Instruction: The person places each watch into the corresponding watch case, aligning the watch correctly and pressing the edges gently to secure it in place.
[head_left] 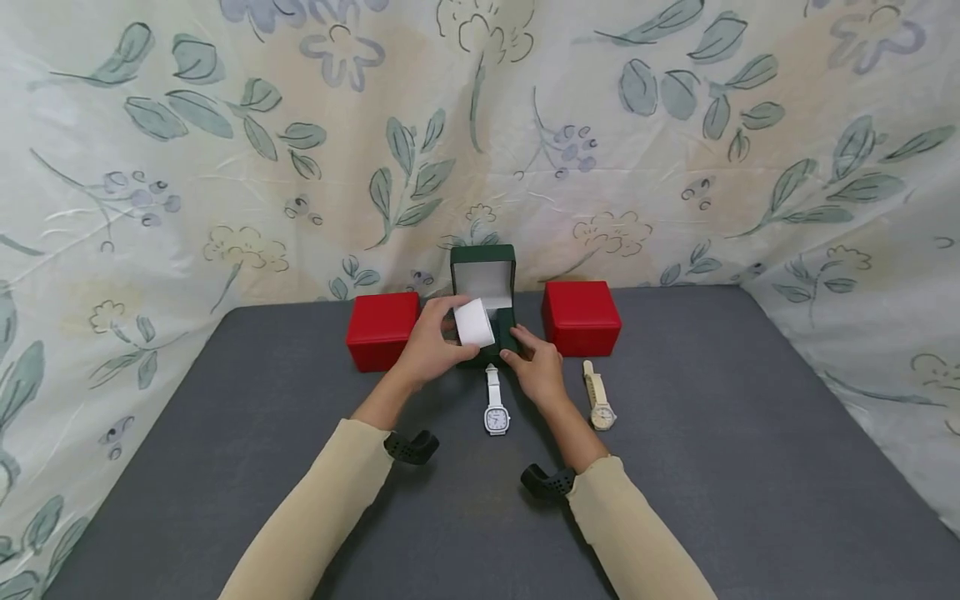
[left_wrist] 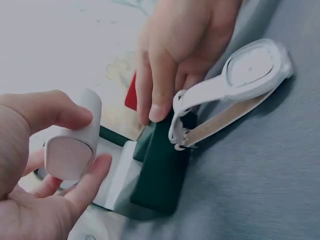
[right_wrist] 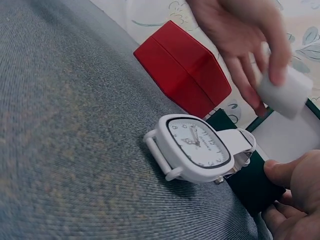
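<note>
At the open green box (left_wrist: 162, 175), left hand (head_left: 433, 335): thumb and fingers clamped on white cushion (head_left: 474, 323); cushion tilted, held apart from the box; right hand well within reach.
Right hand (head_left: 542, 372): thumb on the box's front wall, fingers round its side; clamped on the corner, just right of the left grip.
White watch (head_left: 497, 419): on table (head_left: 187, 467), between the two grips and nearer the person; buckle end right at box front, touching or not, cannot tell.
Cream watch (head_left: 602, 415): right of right grip, near it.
Left red box (head_left: 382, 329): just beside left grip, closed.
Right red box (head_left: 581, 317): just beyond right grip, closed.
Cushion risk: smooth-looking sides, few fingers on it; an uneven squeeze could spin it out, likely onto box or watch.
Green box risk: if right grip slackens, a bump from the cushion could skid or tip it.
White watch risk: lies close under both grips; a low forearm or a forward box slide could snag the strap or shove it.
</note>
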